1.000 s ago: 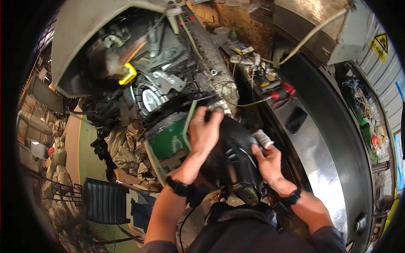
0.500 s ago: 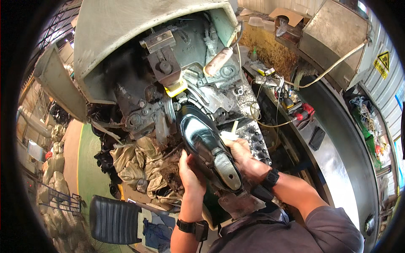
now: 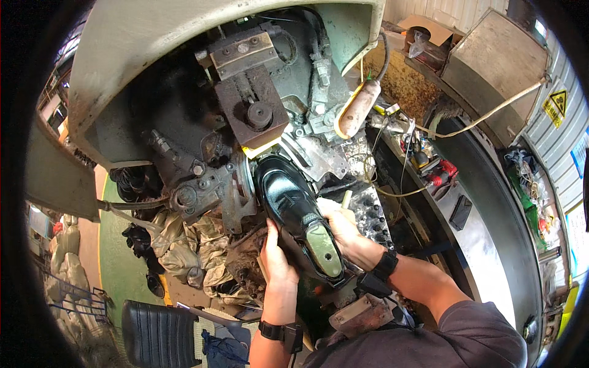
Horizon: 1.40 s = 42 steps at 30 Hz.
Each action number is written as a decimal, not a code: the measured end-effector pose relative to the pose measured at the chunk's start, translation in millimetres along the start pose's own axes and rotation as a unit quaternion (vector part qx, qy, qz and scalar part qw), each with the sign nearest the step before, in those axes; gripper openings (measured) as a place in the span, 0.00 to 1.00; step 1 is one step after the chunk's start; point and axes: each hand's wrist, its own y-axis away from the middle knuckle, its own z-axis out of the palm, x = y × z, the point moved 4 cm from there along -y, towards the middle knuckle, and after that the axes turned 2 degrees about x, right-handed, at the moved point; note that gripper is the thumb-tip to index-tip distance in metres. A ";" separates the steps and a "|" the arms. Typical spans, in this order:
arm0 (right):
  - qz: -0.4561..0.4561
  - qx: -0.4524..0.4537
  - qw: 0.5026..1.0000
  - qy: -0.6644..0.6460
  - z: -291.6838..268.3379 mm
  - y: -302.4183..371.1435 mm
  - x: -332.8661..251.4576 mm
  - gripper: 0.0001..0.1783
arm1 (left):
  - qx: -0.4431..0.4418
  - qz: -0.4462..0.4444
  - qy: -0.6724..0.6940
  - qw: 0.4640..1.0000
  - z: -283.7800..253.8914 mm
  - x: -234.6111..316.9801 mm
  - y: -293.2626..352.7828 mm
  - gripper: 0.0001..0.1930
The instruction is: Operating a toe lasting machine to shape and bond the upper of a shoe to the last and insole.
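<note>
We note both hands clasped on the black shoe: left hand along one side, right hand opposite. Green last fills the shoe, toe inside the machine.

Glossy black shoe, toe toward machine

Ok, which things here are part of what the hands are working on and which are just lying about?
In hand:
black shoe on its green last
left hand and right hand gripping it
grey machine the toe faces

Lying about:
black chair
red tool on the bench
cardboard box
</note>
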 end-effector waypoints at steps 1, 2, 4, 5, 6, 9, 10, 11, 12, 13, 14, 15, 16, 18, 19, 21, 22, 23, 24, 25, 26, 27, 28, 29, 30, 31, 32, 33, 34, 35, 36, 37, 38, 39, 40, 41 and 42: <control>0.002 -0.002 1.000 -0.004 1.6 -0.9 -1.0 0.05 | 0.001 -0.003 0.001 1.000 1.0 -0.6 -1.3 0.28; 0.002 0.001 1.000 -0.003 1.8 0.2 -3.0 0.05 | 0.011 0.002 -0.007 1.000 2.7 0.0 -1.3 0.28; 0.053 0.035 0.998 0.026 17.8 14.3 -10.1 0.05 | 0.023 0.009 -0.012 1.000 -0.3 1.3 -3.5 0.28; 0.053 0.035 0.998 0.027 15.5 11.0 -7.1 0.05 | 0.022 0.010 -0.004 1.000 -3.0 0.8 -4.7 0.28; 0.032 0.029 0.999 0.005 12.7 8.8 -6.7 0.05 | 0.021 0.010 0.005 1.000 -1.6 -0.8 -4.5 0.27; 0.005 0.035 0.999 0.019 5.6 4.6 -8.0 0.07 | 0.024 0.014 0.011 1.000 6.8 -2.2 0.5 0.26; 0.017 0.035 0.999 0.017 4.2 3.1 -4.9 0.08 | 0.027 0.016 0.013 0.999 2.6 -4.0 -1.2 0.26; 0.028 0.035 0.999 0.016 2.7 1.2 -1.1 0.08 | 0.043 0.026 0.018 0.999 -5.1 -6.6 -4.3 0.25; 0.029 0.035 0.999 0.020 -1.6 -1.6 1.0 0.08 | 0.058 0.035 0.024 0.997 -6.2 -9.0 -4.8 0.24; 0.037 0.023 0.999 0.012 -6.3 -5.8 5.0 0.08 | 0.059 0.035 0.028 0.997 -5.0 -10.7 -4.9 0.24; 0.045 0.012 0.999 0.004 -9.7 -9.5 7.7 0.09 | 0.081 0.059 0.015 0.995 -3.9 -9.4 -3.9 0.21; 0.047 0.012 0.999 0.009 -12.7 -12.9 9.5 0.09 | 0.106 0.082 0.003 0.991 -2.6 -8.0 -2.4 0.18; 0.046 0.014 0.999 0.010 -15.5 -16.4 10.4 0.08 | 0.140 0.094 -0.015 0.986 1.2 -6.8 -1.1 0.14; 0.050 0.008 0.999 0.012 -19.7 -21.6 12.9 0.09 | 0.149 0.109 -0.019 0.983 -2.1 -9.6 -6.9 0.13; 0.052 0.007 0.999 0.015 -21.2 -23.4 14.1 0.09 | 0.155 0.124 -0.027 0.980 -4.6 -10.0 -11.0 0.14; 0.055 0.008 0.998 0.016 -23.5 -26.3 17.4 0.09 | 0.152 0.134 -0.035 0.979 -19.6 -14.0 -22.9 0.15; 0.050 0.008 0.999 0.020 -25.1 -30.0 20.2 0.09 | 0.144 0.143 -0.046 0.978 -26.4 -17.1 -29.3 0.16; 0.051 0.007 0.998 0.021 -27.3 -32.2 22.6 0.09 | 0.145 0.144 -0.045 0.978 -33.4 -22.3 -35.7 0.16; 0.028 -0.003 1.000 0.013 -25.0 -32.0 20.2 0.08 | 0.143 0.163 -0.055 0.975 -35.1 -24.9 -39.8 0.17; 0.005 -0.014 1.000 0.004 -23.2 -32.3 18.4 0.08 | 0.141 0.182 -0.065 0.971 -36.7 -26.6 -42.7 0.17; -0.003 -0.017 1.000 0.002 -26.2 -36.8 21.4 0.09 | 0.129 0.197 -0.064 0.970 -38.0 -28.8 -44.1 0.18; -0.002 -0.017 1.000 0.001 -25.4 -37.6 22.1 0.09 | 0.129 0.196 -0.065 0.970 -36.2 -28.3 -43.3 0.18; -0.028 -0.001 1.000 0.000 -25.6 -38.1 20.8 0.09 | 0.121 0.191 -0.065 0.972 -33.8 -28.1 -42.6 0.17; -0.053 0.014 0.998 -0.001 -26.3 -38.2 18.4 0.10 | 0.113 0.185 -0.065 0.974 -32.0 -28.6 -42.9 0.17; -0.052 0.014 0.999 -0.001 -24.3 -37.4 17.9 0.10 | 0.114 0.186 -0.066 0.974 -33.2 -28.0 -43.8 0.17; -0.040 0.005 0.999 -0.001 -21.4 -37.2 17.4 0.11 | 0.120 0.185 -0.069 0.973 -34.6 -27.9 -45.8 0.16; -0.028 -0.004 1.000 0.000 -18.6 -36.4 17.2 0.12 | 0.125 0.184 -0.073 0.972 -35.5 -27.5 -46.8 0.16; -0.029 -0.003 1.000 -0.001 -16.8 -35.8 15.5 0.12 | 0.124 0.183 -0.074 0.972 -32.8 -26.4 -46.1 0.16; -0.027 0.008 1.000 0.001 -15.7 -35.0 14.3 0.12 | 0.119 0.171 -0.072 0.975 -29.8 -25.8 -44.4 0.16; -0.026 0.020 0.999 0.003 -14.8 -34.0 12.4 0.12 | 0.113 0.159 -0.070 0.978 -26.2 -25.0 -42.8 0.16; -0.024 0.022 0.999 0.003 -10.4 -29.1 10.2 0.12 | 0.115 0.158 -0.071 0.978 -24.5 -21.9 -39.6 0.16; -0.005 0.019 1.000 0.001 -4.2 -23.5 7.6 0.13 | 0.117 0.140 -0.060 0.981 -22.2 -20.0 -37.8 0.16; 0.015 0.016 1.000 0.000 -1.1 -20.3 7.8 0.13 | 0.119 0.122 -0.049 0.984 -22.3 -19.7 -36.4 0.18; 0.013 0.017 1.000 0.000 -1.9 -20.3 7.5 0.13 | 0.118 0.121 -0.049 0.984 -22.8 -19.7 -35.6 0.18; 0.015 0.017 1.000 -0.002 -3.2 -21.0 8.7 0.13 | 0.098 0.118 -0.048 0.987 -22.8 -19.4 -34.8 0.20; 0.017 0.017 1.000 -0.004 -4.3 -21.1 9.9 0.14 | 0.077 0.116 -0.047 0.989 -22.1 -19.4 -33.7 0.23; 0.015 0.016 1.000 -0.004 -4.7 -21.3 10.0 0.14 | 0.076 0.115 -0.047 0.989 -20.2 -19.0 -32.1 0.23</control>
